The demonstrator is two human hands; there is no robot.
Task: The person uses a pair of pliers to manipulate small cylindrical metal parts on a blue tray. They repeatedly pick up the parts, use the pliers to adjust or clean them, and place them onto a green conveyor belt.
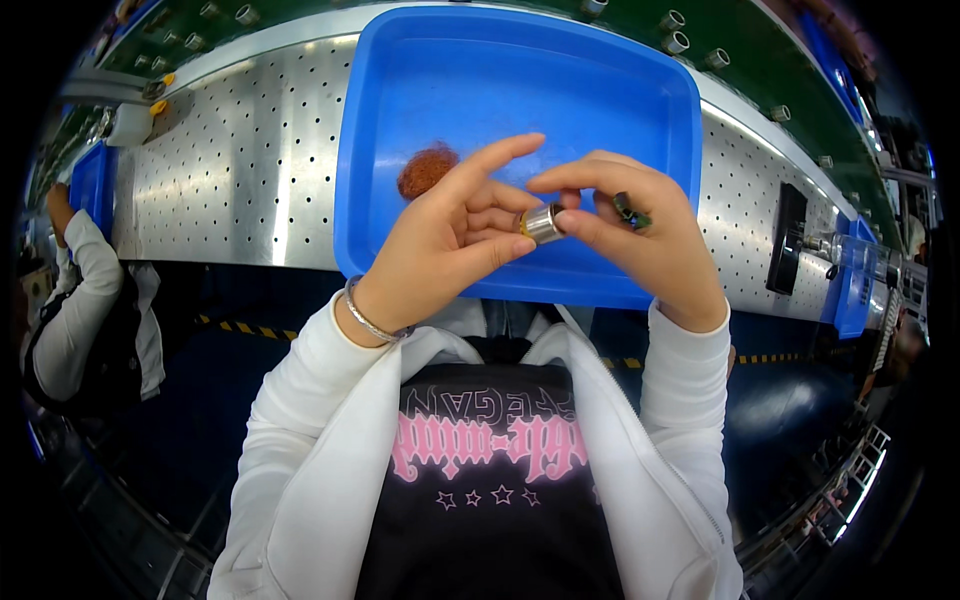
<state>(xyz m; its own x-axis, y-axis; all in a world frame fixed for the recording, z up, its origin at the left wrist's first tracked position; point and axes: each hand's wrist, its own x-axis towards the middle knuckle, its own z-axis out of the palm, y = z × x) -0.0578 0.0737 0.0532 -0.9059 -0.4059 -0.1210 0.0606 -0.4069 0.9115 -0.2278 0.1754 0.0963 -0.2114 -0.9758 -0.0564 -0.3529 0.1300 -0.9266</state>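
Observation:
Over the blue tray, my left hand holds a small silver metal cylinder with a brass-coloured end, pinched between thumb and fingers. Its index finger stretches out. My right hand comes in from the other side, its thumb tip at the cylinder's right end and its index finger bent above. A small dark green and black piece is tucked in the curled fingers of that hand; its exact kind cannot be made out. A reddish-brown ball of copper-like wire lies in the tray, just beyond my left hand.
The tray rests on a perforated metal bench. Beyond it, a green belt carries several small metal cylinders. A black stand with a clear tube is at the right. Another person's white sleeve shows at far left.

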